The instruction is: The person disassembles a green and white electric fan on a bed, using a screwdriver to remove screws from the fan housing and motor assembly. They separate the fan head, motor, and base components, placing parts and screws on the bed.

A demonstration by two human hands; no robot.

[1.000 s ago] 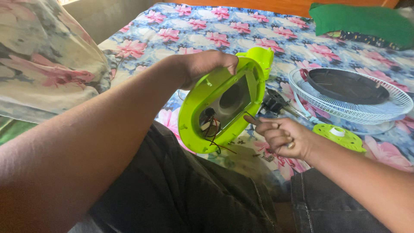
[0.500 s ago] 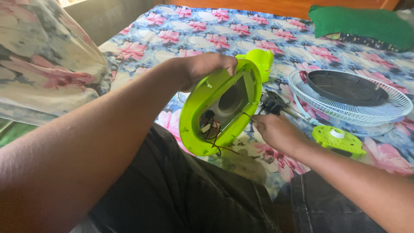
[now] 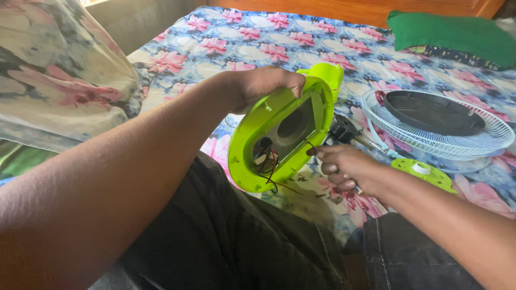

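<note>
Bed (image 3: 258, 37): fan base (image 3: 258, 121) tilted up-right.

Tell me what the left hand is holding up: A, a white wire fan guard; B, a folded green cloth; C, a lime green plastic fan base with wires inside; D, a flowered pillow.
C: the left hand grips the top edge of the lime green fan base, tilted up, with wires showing inside.

To my far right a white wire fan guard (image 3: 473, 140) lies on the flowered bedsheet (image 3: 258, 43) with a black round plate (image 3: 432, 111) inside it. Near it sits a lime-green disc (image 3: 422, 173). A green cloth (image 3: 457, 32) lies far right, a floral pillow (image 3: 59, 75) left.
</note>
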